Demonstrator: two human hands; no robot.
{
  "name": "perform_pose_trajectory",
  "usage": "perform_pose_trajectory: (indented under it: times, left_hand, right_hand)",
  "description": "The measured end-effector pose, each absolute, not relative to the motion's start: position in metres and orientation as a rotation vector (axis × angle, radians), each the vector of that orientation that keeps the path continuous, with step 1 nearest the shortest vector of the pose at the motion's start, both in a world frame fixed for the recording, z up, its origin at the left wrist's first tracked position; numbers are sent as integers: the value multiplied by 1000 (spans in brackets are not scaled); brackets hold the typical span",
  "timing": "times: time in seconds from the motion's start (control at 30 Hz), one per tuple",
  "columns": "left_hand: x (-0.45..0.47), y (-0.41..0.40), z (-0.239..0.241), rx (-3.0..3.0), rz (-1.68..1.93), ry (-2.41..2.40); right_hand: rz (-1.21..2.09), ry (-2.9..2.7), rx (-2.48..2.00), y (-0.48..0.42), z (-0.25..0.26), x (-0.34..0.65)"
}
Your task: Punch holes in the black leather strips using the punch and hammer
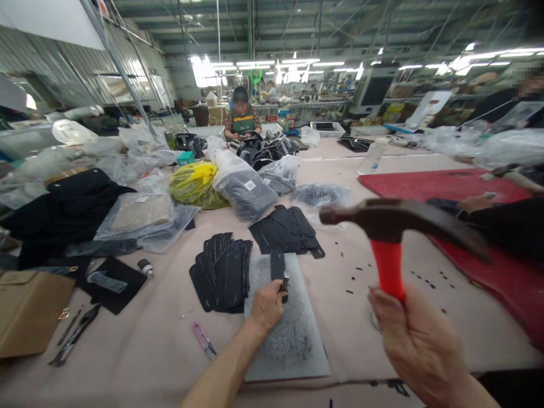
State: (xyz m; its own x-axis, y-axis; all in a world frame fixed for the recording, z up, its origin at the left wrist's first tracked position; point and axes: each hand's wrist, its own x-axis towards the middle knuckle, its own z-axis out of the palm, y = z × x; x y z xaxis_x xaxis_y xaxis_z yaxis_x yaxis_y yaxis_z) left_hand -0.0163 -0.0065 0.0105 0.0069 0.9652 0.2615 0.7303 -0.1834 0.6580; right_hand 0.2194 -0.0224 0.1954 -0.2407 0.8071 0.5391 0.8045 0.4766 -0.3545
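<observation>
My right hand [419, 334] is wrapped round the red handle of a claw hammer [385, 226], raised above the table on the right. The hammer's claw end is blurred. My left hand [267, 306] grips a short metal punch [285, 283], held over a black strip [277, 265] on a worn grey board [293, 334]. The punch's lower end is hard to make out. Left of the board lies a fanned stack of black pieces [225, 275]. More black pieces [287, 229] lie beyond the board. Pink-handled thread snips [203, 339] rest near my left forearm.
Small black cut-outs [349, 292] are scattered right of the board. Bagged goods [249, 190] and a yellow bag [193, 184] stand farther back. At right, a co-worker's hand [476, 203] is over a red board [403, 184]. Another person [242, 119] sits across the table. A brown box [34, 311] is at left.
</observation>
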Motion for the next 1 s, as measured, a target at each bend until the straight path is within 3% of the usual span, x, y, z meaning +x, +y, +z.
perform_pose_trajectory:
  times: [0.17,0.37,0.5,0.73,0.9,1.0]
  left_hand:
    - [-16,-6,12,1942,975,1732]
    - [-15,-6,13,1930,959,1743]
    - [-15,-7,16,1930,973,1736]
    - [-16,-7,13,1925,1011,1749]
    - [-16,-7,10,1917,953,1773]
    - [-15,-6,9,1882,959,1807]
  right_hand:
    - [50,-2424,-1346,-15,198,227]
    - [50,-1910,-1438,-17,211,219]
    - [238,-2378,-1581,-17,177,234]
    - [740,-2210,-1921,1,84,278]
    - [281,-2242,-1818,1,41,250]
    - [314,-2259,-1492,1,44,201]
